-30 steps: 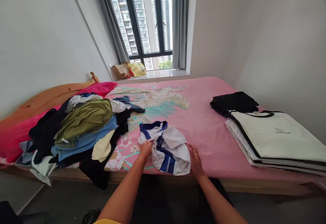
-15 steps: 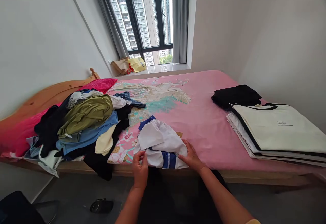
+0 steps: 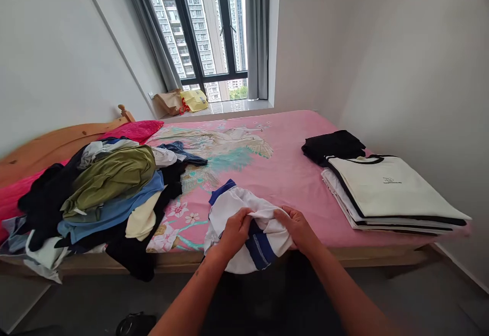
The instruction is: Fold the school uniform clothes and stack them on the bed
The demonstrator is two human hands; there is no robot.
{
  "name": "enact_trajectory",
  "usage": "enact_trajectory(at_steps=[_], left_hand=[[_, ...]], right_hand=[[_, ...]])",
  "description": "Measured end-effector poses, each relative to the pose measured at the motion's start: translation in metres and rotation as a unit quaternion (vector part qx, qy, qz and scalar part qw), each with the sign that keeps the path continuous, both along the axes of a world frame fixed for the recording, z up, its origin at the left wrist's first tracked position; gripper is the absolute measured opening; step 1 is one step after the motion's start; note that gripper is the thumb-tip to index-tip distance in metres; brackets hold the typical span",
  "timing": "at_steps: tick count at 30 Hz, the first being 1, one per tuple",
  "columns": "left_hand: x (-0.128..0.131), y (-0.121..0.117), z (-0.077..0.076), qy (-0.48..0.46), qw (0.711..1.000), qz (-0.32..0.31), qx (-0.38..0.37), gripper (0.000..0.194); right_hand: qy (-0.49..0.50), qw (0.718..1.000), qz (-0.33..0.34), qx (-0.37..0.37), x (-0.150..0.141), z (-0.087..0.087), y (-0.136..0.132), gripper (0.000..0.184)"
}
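Note:
A crumpled white garment with blue bands [image 3: 239, 208] lies at the near edge of the pink bed [image 3: 290, 178], partly hanging over it. My left hand [image 3: 236, 230] is closed on its white cloth from the left. My right hand [image 3: 297, 228] grips the same garment from the right. The two hands are close together, about a hand's width apart.
A heap of loose clothes [image 3: 103, 193], olive, blue, black and cream, fills the bed's left side. A stack of folded shirts [image 3: 385, 193] and a folded black garment [image 3: 332, 145] lie at the right. Paper bags [image 3: 183, 101] sit on the window sill. A dark shoe [image 3: 135, 323] lies on the floor.
My left hand came up from the bed's edge onto the garment. Both hands now bunch its cloth together nearer to me. The view shifted slightly right.

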State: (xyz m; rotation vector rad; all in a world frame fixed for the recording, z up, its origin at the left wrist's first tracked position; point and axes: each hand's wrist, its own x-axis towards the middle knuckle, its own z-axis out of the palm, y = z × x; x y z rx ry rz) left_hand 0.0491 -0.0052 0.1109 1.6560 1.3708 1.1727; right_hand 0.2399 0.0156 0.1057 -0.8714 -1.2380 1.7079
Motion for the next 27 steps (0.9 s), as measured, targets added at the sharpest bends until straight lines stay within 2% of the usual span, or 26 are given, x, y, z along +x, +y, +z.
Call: enact_trajectory(at_steps=[2, 4, 6, 7, 9, 11, 14, 15, 17, 19, 21, 23, 24, 26, 27], left_hand=[[0.003, 0.003, 0.018, -0.15, 0.984, 0.013, -0.097, 0.016], [0.003, 0.007, 0.035, -0.277, 0.941, -0.013, -0.195, 0.015], [0.0, 0.011, 0.05, -0.331, 0.906, -0.057, -0.259, 0.018], [-0.002, 0.014, 0.056, -0.337, 0.898, -0.073, -0.274, 0.021], [-0.005, 0.018, 0.063, -0.313, 0.908, -0.071, -0.268, 0.023], [-0.006, 0.019, 0.063, -0.253, 0.943, 0.0, -0.216, 0.022], [-0.001, 0.005, 0.054, -0.149, 0.978, 0.128, -0.068, 0.02], [0.002, -0.004, 0.049, -0.117, 0.983, 0.137, -0.022, 0.02], [0.01, -0.025, 0.041, -0.041, 0.993, 0.102, 0.035, 0.024], [0.018, -0.043, 0.035, 0.031, 0.997, 0.057, 0.048, 0.035], [0.024, -0.052, 0.031, 0.072, 0.995, 0.047, 0.057, 0.042], [0.024, -0.053, 0.032, 0.06, 0.996, 0.043, 0.05, 0.034], [0.023, -0.052, 0.035, 0.025, 0.999, 0.033, 0.027, 0.028], [0.018, -0.052, 0.049, -0.099, 0.994, -0.003, -0.048, 0.026], [0.015, -0.053, 0.059, -0.173, 0.981, -0.022, -0.086, 0.027]], right_hand=[[-0.102, 0.991, -0.029, 0.087, 0.012, 0.008, 0.008, 0.038], [-0.213, 0.955, -0.075, 0.195, 0.022, 0.011, 0.015, 0.03], [-0.268, 0.918, -0.122, 0.264, 0.028, 0.012, 0.019, 0.026], [-0.261, 0.917, -0.135, 0.271, 0.029, 0.013, 0.019, 0.027], [-0.186, 0.947, -0.133, 0.227, 0.025, 0.016, 0.015, 0.031], [-0.081, 0.984, -0.095, 0.129, 0.017, 0.022, 0.006, 0.034], [0.042, 0.997, -0.06, 0.003, 0.003, 0.035, -0.01, 0.034], [0.069, 0.996, -0.055, -0.02, -0.001, 0.039, -0.015, 0.033], [0.105, 0.993, -0.041, -0.044, -0.008, 0.046, -0.022, 0.032], [0.124, 0.991, -0.013, -0.047, -0.013, 0.052, -0.028, 0.03], [0.132, 0.99, 0.024, -0.045, -0.015, 0.057, -0.035, 0.029], [0.125, 0.99, 0.055, -0.041, -0.014, 0.064, -0.042, 0.031], [0.109, 0.992, 0.062, -0.033, -0.011, 0.068, -0.046, 0.033], [0.027, 0.998, 0.056, 0.022, -0.001, 0.077, -0.054, 0.038], [-0.04, 0.996, 0.041, 0.075, 0.007, 0.081, -0.057, 0.04]])
